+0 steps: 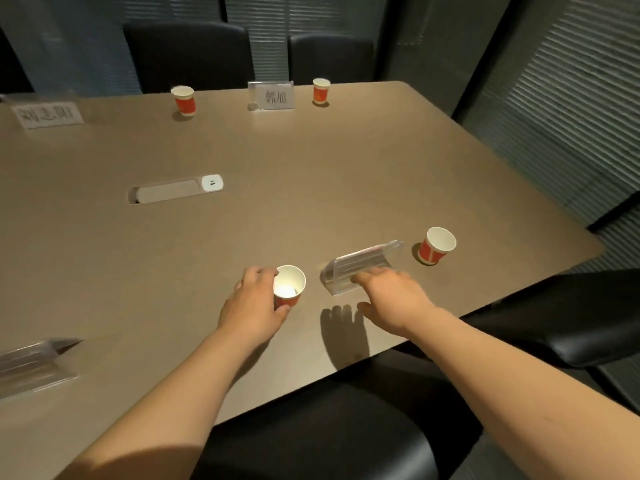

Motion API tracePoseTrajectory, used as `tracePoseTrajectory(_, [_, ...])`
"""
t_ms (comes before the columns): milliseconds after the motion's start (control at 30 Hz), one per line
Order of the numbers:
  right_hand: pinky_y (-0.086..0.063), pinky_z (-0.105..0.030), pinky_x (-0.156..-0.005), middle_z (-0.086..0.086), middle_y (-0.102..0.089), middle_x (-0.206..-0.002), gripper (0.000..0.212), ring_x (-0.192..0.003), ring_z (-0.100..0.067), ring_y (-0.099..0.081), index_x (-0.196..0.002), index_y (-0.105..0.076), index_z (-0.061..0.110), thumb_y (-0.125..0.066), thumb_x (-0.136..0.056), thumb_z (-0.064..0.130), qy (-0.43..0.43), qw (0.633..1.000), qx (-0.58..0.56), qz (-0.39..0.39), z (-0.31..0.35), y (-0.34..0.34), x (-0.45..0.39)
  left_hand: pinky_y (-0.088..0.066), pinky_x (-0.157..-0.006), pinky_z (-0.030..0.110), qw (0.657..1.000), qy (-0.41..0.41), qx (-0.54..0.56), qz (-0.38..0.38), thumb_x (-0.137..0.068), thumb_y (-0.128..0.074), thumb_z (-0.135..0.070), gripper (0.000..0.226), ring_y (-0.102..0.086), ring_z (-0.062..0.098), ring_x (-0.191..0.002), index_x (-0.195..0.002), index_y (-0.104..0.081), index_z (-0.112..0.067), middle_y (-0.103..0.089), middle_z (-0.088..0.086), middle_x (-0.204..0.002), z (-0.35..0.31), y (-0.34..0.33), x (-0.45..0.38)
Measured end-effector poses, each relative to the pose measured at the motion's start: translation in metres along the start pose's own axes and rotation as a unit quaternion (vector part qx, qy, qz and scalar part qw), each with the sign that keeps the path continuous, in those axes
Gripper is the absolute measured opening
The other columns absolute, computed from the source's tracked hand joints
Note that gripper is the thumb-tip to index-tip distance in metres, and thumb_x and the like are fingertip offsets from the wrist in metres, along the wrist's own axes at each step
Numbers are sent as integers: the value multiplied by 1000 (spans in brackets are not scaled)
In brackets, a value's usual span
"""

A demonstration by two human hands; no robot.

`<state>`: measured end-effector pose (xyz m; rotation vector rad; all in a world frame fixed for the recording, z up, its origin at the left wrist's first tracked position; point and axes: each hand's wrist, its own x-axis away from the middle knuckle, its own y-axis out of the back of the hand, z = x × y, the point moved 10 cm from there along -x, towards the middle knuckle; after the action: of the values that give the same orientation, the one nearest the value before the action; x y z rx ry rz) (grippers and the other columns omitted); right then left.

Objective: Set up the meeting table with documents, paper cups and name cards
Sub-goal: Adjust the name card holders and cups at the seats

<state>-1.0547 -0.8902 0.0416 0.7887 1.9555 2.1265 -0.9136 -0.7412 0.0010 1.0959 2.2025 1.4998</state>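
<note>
My left hand (254,304) is wrapped around a red and white paper cup (290,287) that stands upright on the brown table (311,174) near its front edge. My right hand (394,296) hovers with fingers spread, its fingertips at the near side of a clear acrylic name card holder (360,265); I cannot tell whether they touch it. Another paper cup (436,245) stands just right of that holder. Two more cups (184,100) (321,91) stand on the far side, with a lettered name card (271,95) between them.
A second name card (46,115) lies at the far left and a clear holder (31,365) at the near left edge. A socket panel (176,189) is set into the table's middle. Black chairs stand behind the table (188,53) and right below me (329,438).
</note>
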Motion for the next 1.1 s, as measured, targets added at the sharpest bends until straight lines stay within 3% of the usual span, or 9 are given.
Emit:
tracePoseTrajectory(300, [-26,-47,-116,-4,-49,-146,56,-136,-28,-43,-141,-43,20,-61,-88,25,55,998,35,-17,-62,-11,-99,-46,-94,47,983,179,-42,26,-66,-69,-70,99,-45,34,-125,-145,-29,-25,-34,5,-139,2,-54,-54])
tracePoseTrajectory(433, [-23,-48,-118,-3,-51,-146,58,-135,-29,-45,-143,-41,24,-61,-89,26,81,996,31,15,-78,-31,-123,-48,-89,46,972,224,-66,-7,-63,-66,-74,99,-48,33,-118,-141,-30,-24,-38,5,-133,3,-62,-57])
tracePoseTrajectory(567, [-40,-43,-106,-2,-63,-125,36,-117,-29,-57,-127,-53,27,-57,-92,23,118,992,45,26,-82,-43,-131,-45,-87,40,972,216,-82,-47,-78,-69,-49,65,-48,32,-114,-133,-42,-25,-40,6,-129,-4,-61,-65])
tracePoseTrajectory(667, [-45,-40,-95,-2,-65,-118,30,-112,-29,-58,-121,-56,27,-54,-92,21,131,990,43,22,-83,-44,-133,-39,-87,37,981,185,-57,-28,-83,-66,-27,52,-46,30,-114,-129,-45,-35,-43,2,-130,-6,-67,-65])
tracePoseTrajectory(767, [-45,-39,-93,-2,-66,-115,28,-110,-29,-58,-120,-56,25,-52,-93,19,137,989,46,28,-85,-46,-136,-31,-82,33,986,166,-31,-5,-77,-61,-9,61,-43,27,-114,-126,-45,-42,-40,-4,-132,-7,-71,-63])
tracePoseTrajectory(900, [-45,-38,-92,-3,-66,-115,29,-110,-29,-57,-121,-56,24,-52,-93,19,139,989,43,37,-85,-46,-138,-30,-91,34,986,155,-55,13,-68,-57,2,75,-38,26,-123,-126,-43,-45,-34,-10,-141,-12,-70,-64])
tracePoseTrajectory(1100, [-41,-39,-98,-3,-63,-123,33,-116,-29,-55,-125,-52,23,-54,-92,19,137,990,29,30,-89,-46,-135,-29,-107,43,984,163,-71,17,-80,-63,-9,73,-26,35,-140,-139,-37,-44,-14,-4,-162,-13,-67,-67])
